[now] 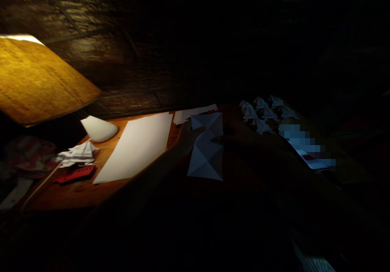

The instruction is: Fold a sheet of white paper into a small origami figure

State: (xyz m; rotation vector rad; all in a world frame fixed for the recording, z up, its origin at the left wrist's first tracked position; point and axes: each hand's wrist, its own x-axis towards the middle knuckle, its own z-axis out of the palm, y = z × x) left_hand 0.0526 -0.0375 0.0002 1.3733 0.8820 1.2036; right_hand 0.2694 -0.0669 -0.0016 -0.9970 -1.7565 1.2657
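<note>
A white sheet of creased paper with diagonal fold lines lies on the wooden table. My left hand reaches in from the lower left and touches the sheet's left edge; its fingers are lost in shadow. My right hand is a dark shape at the sheet's right edge, with what looks like a fingertip on the paper. The dark hides whether either hand is open or closed.
A flat white sheet lies left of the creased one, with more sheets behind. Several folded paper figures sit at the back right. A glowing lampshade, crumpled paper and a red object are at the left.
</note>
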